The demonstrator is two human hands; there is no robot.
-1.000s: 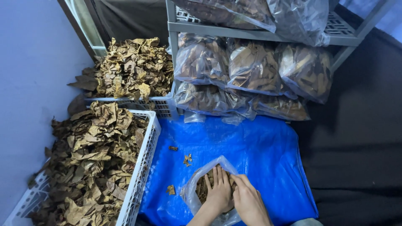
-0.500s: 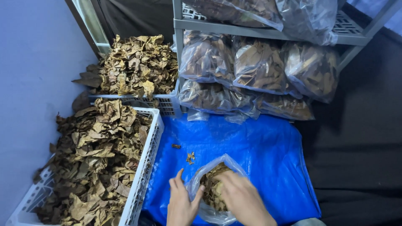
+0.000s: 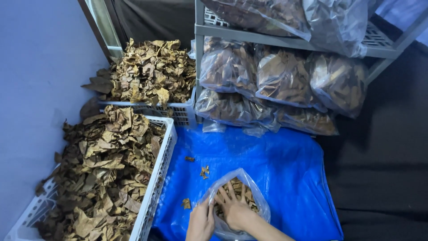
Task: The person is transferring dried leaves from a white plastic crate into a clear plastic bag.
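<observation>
Bag (image 3: 249,189) of leaves at six o'clock: my right hand (image 3: 234,209) presses flat inside, my left hand (image 3: 201,221) grips its rim.

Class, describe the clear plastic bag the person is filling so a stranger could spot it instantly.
Start at the blue tarpaulin on the floor. Near its front edge lies a clear plastic bag of dry brown leaves, under the left hand and right hand. Unlike the shelf's bags, it lies open.
</observation>
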